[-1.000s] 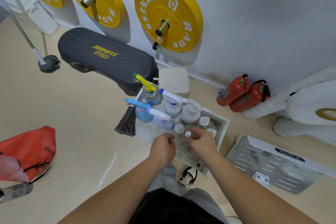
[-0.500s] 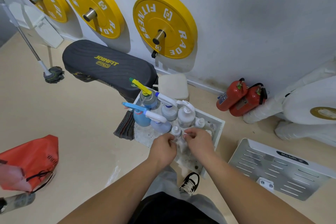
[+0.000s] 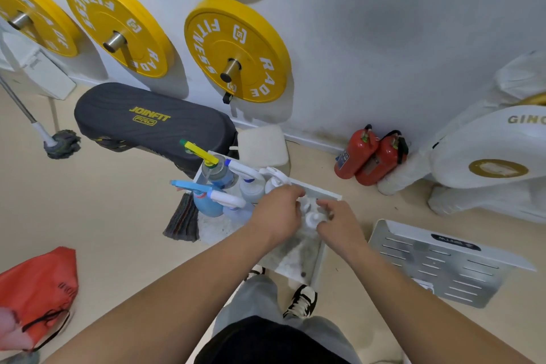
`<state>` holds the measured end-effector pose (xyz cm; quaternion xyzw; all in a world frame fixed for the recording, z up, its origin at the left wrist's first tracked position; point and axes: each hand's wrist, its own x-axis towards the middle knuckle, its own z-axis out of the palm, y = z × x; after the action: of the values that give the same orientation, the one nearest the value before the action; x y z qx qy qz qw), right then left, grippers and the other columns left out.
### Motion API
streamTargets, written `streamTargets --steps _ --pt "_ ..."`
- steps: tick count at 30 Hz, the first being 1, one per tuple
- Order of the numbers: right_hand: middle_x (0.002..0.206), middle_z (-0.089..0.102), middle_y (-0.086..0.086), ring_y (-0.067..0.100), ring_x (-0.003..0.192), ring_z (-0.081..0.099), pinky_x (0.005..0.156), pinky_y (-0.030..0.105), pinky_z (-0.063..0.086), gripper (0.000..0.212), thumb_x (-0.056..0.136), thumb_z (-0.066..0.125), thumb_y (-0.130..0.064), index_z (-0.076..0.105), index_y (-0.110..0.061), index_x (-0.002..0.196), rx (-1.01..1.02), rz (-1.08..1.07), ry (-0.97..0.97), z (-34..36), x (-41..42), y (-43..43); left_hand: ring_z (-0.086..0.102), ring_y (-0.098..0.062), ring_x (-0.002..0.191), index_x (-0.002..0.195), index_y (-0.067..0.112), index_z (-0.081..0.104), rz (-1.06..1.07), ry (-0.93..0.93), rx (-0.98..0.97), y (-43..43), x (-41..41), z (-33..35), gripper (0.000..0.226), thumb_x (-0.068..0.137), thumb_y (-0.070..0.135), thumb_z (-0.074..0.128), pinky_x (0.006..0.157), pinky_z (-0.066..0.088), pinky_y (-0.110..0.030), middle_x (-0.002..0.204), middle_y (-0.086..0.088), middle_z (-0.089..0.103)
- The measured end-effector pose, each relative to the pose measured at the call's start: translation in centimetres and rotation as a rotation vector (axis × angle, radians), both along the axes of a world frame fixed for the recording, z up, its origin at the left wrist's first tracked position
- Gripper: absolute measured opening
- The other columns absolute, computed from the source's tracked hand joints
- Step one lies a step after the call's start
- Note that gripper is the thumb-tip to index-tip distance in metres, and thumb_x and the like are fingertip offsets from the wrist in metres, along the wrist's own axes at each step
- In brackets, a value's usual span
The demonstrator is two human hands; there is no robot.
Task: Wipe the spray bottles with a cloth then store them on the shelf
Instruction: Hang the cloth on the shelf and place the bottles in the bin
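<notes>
A white tray [image 3: 320, 257] lies on the floor and holds several spray bottles. At its far left stand a yellow-trigger bottle [image 3: 217, 174], a blue-trigger bottle [image 3: 206, 202] and a white-and-blue-trigger bottle [image 3: 251, 188]. Two small white bottles [image 3: 310, 216] stand between my hands. My left hand [image 3: 277, 213] curls its fingers round the farther small bottle [image 3: 306, 204]. My right hand [image 3: 339, 223] pinches the nearer one between thumb and fingers. A dark grey cloth [image 3: 183, 221] lies on the floor against the tray's left edge, untouched.
A black balance board [image 3: 147, 124] and a white pad [image 3: 263, 145] sit behind the tray. Yellow weight plates [image 3: 236, 50] hang on the wall. Two red fire extinguishers [image 3: 370, 155] stand right, beside a white machine [image 3: 487, 162]. A perforated metal panel [image 3: 437, 260] lies right, a red bag [image 3: 38, 284] left.
Both hands have moved farther into the tray, toward its far right corner, and come slightly apart. They were pinched together over one small bottle.
</notes>
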<state>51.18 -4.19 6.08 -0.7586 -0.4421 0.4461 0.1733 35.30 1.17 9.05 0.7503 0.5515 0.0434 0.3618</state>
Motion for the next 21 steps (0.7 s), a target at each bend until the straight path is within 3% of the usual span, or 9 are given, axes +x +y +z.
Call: streamTargets --steps 2,4,6,9,12,14,17,21 --pt "0.131 0.061 -0.003 0.017 0.117 0.058 0.105 0.037 0.047 0.052 0.086 0.058 -0.004 0.064 -0.021 0.134 -0.055 0.126 0.004 -0.7 0.0 -0.5 0.067 -0.03 0.094 0.094 0.013 0.055 -0.154 0.117 -0.054 1.1 1.6 -0.2 0.008 0.092 0.006 0.059 0.078 0.052 -0.038 0.095 -0.006 0.062" --pt "0.138 0.064 -0.002 0.019 0.125 0.06 0.104 0.033 0.048 0.052 0.091 0.058 -0.009 0.062 -0.028 0.139 -0.066 0.126 -0.009 -1.9 -0.3 -0.9 0.066 -0.032 0.101 0.097 0.013 0.055 -0.254 0.22 -0.084 1.9 2.9 -0.3 0.01 0.092 0.009 0.062 0.083 0.051 -0.04 0.102 -0.01 0.064" --pt "0.132 0.067 -0.001 0.022 0.119 0.063 0.094 0.031 0.049 0.043 0.096 0.059 -0.015 0.064 -0.029 0.136 -0.052 0.09 -0.023 -2.8 -0.4 -1.1 0.065 -0.032 0.109 0.115 0.008 0.059 -0.31 0.32 -0.092 2.3 3.9 -0.7 0.02 0.094 0.01 0.062 0.091 0.052 -0.04 0.118 -0.014 0.066" --pt "0.105 0.068 0.0 0.023 0.1 0.064 0.079 0.029 0.044 0.026 0.102 0.056 -0.015 0.07 -0.024 0.122 0.019 -0.039 0.036 -3.5 0.1 -0.8 0.055 -0.03 0.131 0.14 0.005 0.048 -0.384 0.456 -0.12 2.5 4.7 -1.8 0.045 0.097 0.008 0.06 0.105 0.046 -0.038 0.143 -0.017 0.053" --pt "0.102 0.071 -0.003 0.019 0.095 0.065 0.082 0.032 0.049 0.016 0.104 0.055 -0.022 0.069 -0.026 0.109 0.11 -0.21 0.118 -3.0 1.8 -1.0 0.048 -0.027 0.14 0.15 0.005 0.041 -0.399 0.535 -0.125 3.0 5.0 -2.7 0.059 0.096 0.006 0.063 0.112 0.042 -0.036 0.153 -0.016 0.046" --pt "0.096 0.069 -0.004 0.013 0.088 0.063 0.077 0.027 0.05 0.01 0.104 0.057 -0.023 0.064 -0.027 0.099 0.117 -0.265 0.153 -2.5 3.3 -1.0 0.052 -0.028 0.136 0.147 0.006 0.044 -0.393 0.552 -0.113 3.2 5.2 -2.9 0.055 0.095 0.003 0.063 0.109 0.045 -0.036 0.15 -0.015 0.049" --pt "0.092 0.068 0.003 0.012 0.077 0.057 0.068 0.018 0.044 0.01 0.101 0.061 -0.02 0.058 -0.013 0.095 0.163 -0.399 0.209 -1.1 5.1 -1.2 0.061 -0.028 0.124 0.14 0.007 0.049 -0.391 0.565 -0.095 2.9 5.3 -2.6 0.049 0.094 -0.003 0.059 0.088 0.047 -0.031 0.141 -0.013 0.056" --pt "0.083 0.062 0.002 0.013 0.072 0.053 0.069 0.029 0.047 0.021 0.1 0.065 -0.026 0.056 -0.008 0.094 0.202 -0.48 0.262 0.7 6.5 -1.9 0.065 -0.028 0.116 0.14 0.007 0.048 -0.408 0.573 -0.052 2.5 5.9 -1.4 0.056 0.088 -0.008 0.062 0.071 0.039 -0.029 0.136 -0.011 0.055"
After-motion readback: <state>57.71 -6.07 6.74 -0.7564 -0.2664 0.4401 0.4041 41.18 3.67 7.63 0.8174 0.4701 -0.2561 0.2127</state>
